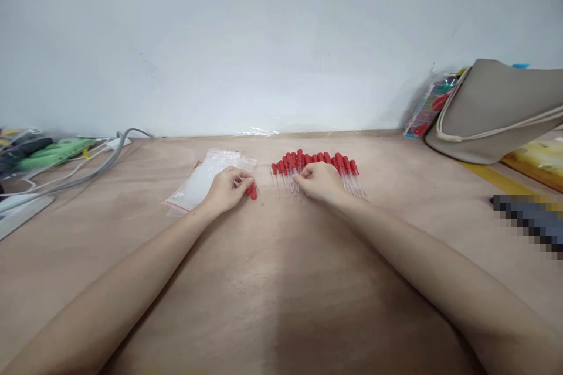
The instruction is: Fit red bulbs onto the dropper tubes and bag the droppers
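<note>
A row of several clear droppers with red rubber bulbs (pixel 316 165) lies on the wooden table (pixel 272 281) near the wall. My right hand (pixel 320 181) rests on the row with its fingers curled, pinching one dropper near the left end. My left hand (pixel 229 187) is closed on a few red-bulbed droppers (pixel 252 190), whose bulbs stick out past my fingertips. A pile of small clear zip bags (pixel 206 179) lies just under and left of that hand.
A beige bag (pixel 492 111) with cord handles sits at the right by the wall, colourful packets (pixel 428 106) behind it. Grey cables (pixel 88 170), a white plug and green items (pixel 53 152) lie at the left. A yellow board (pixel 534 164) is at the far right.
</note>
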`<act>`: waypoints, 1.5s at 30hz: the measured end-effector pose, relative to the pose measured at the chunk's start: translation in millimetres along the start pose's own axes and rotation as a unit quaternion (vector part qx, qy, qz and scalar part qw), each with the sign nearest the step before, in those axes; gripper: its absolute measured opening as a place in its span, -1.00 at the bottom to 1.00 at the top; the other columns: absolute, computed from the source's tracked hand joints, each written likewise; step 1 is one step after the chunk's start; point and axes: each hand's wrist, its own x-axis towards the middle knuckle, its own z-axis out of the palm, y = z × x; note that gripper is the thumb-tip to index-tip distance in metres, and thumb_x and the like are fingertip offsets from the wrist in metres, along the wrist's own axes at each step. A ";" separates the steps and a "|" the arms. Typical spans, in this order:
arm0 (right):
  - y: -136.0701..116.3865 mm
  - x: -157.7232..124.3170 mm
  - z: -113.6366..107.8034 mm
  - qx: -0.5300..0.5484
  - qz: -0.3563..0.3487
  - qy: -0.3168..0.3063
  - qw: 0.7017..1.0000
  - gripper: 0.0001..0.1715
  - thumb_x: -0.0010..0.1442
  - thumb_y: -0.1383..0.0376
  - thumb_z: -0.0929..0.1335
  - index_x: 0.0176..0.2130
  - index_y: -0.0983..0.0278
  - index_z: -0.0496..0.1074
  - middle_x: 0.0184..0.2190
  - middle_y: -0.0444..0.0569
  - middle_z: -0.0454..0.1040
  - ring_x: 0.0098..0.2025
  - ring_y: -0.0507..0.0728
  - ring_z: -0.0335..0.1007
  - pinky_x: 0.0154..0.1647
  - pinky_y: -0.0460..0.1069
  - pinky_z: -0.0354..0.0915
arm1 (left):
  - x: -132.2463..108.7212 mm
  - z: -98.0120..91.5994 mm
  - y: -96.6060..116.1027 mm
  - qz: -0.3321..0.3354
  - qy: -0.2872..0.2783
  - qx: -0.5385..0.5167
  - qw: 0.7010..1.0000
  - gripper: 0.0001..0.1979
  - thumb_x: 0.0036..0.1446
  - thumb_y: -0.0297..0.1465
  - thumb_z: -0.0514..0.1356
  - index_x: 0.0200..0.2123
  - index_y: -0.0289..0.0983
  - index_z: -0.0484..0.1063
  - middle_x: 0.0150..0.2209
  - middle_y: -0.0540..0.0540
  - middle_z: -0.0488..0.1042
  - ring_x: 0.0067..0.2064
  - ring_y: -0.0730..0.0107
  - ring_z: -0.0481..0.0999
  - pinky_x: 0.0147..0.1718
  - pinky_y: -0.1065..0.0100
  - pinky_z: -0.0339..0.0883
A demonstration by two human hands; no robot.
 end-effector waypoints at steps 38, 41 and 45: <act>-47.3 -6.1 38.8 -0.188 -0.083 0.017 0.978 -0.67 0.18 0.30 0.14 -0.25 0.44 0.37 -0.34 0.22 0.47 -0.25 0.25 0.36 -0.18 0.12 0.00 | -2.1 7.3 6.8 -0.105 0.003 -0.102 0.989 -0.65 -0.02 -0.27 0.18 -0.17 -0.33 0.36 -0.38 -0.10 0.48 -0.42 0.36 0.49 -0.38 0.33 0.35; -18.8 -19.5 28.7 -0.139 -0.132 0.055 0.980 -0.70 0.22 0.29 0.11 -0.27 0.40 0.33 -0.34 0.17 0.45 -0.25 0.24 0.32 -0.25 0.08 0.07 | -5.5 8.7 16.0 -0.062 0.080 -0.108 0.989 -0.67 -0.02 -0.29 0.20 -0.19 -0.34 0.41 -0.19 -0.18 0.41 -0.38 0.40 0.48 -0.35 0.35 0.38; 26.5 -34.4 14.6 -0.009 -0.216 0.092 0.972 -0.77 0.21 0.31 0.15 -0.23 0.34 0.31 -0.40 0.07 0.44 -0.33 0.15 0.33 -0.29 0.03 0.20 | -17.4 14.8 34.6 0.071 0.084 -0.107 0.988 -0.82 0.07 -0.33 0.16 -0.32 -0.32 0.45 -0.26 -0.13 0.42 -0.31 0.40 0.44 -0.35 0.39 0.36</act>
